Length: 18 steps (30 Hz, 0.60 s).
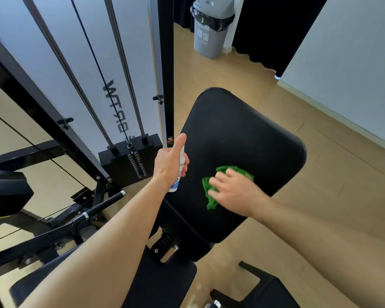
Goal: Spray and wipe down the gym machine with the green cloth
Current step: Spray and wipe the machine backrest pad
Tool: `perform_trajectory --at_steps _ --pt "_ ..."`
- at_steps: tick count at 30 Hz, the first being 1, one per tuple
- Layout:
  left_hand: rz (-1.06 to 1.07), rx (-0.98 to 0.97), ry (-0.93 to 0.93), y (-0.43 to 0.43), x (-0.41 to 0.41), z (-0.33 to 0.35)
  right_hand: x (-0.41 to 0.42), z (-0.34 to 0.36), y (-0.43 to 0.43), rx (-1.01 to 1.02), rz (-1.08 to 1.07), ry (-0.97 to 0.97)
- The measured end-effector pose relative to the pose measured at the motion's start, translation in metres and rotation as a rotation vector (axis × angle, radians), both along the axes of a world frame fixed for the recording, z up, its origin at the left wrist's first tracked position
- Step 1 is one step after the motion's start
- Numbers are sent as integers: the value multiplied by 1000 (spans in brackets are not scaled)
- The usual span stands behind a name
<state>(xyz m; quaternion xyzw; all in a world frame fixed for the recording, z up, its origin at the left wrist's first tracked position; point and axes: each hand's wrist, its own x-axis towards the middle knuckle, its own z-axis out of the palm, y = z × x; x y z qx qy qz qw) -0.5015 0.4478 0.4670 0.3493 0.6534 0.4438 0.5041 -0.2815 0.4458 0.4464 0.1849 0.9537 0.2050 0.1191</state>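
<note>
The gym machine's black padded seat (236, 134) fills the middle of the head view, tilted away from me. My right hand (233, 190) presses a crumpled green cloth (211, 196) flat on the pad's near half, fingers spread over it. My left hand (171, 161) holds a small white spray bottle (177, 178) upright at the pad's left edge, with the thumb raised over its top. A lower black pad (160, 283) lies below my left forearm.
The weight stack (129, 161) with chrome guide rods (120, 70) and a cable stands left of the pad. Black frame bars and a handle (105, 205) lie at lower left. A grey bin (211, 27) stands at the back on the wooden floor (320, 174).
</note>
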Motion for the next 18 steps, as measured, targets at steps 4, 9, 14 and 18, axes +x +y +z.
perform_trajectory --at_steps 4,9,14,18 --pt "-22 -9 -47 7 -2 4 9 63 45 230 -287 380" --pt "-28 -9 -56 18 -6 10 -11 111 81 283 -589 656" --pt "-63 1 10 31 -8 9 -36 126 119 191 -593 811" --pt "-20 -2 31 25 -19 -5 -79 101 126 214 -499 681"
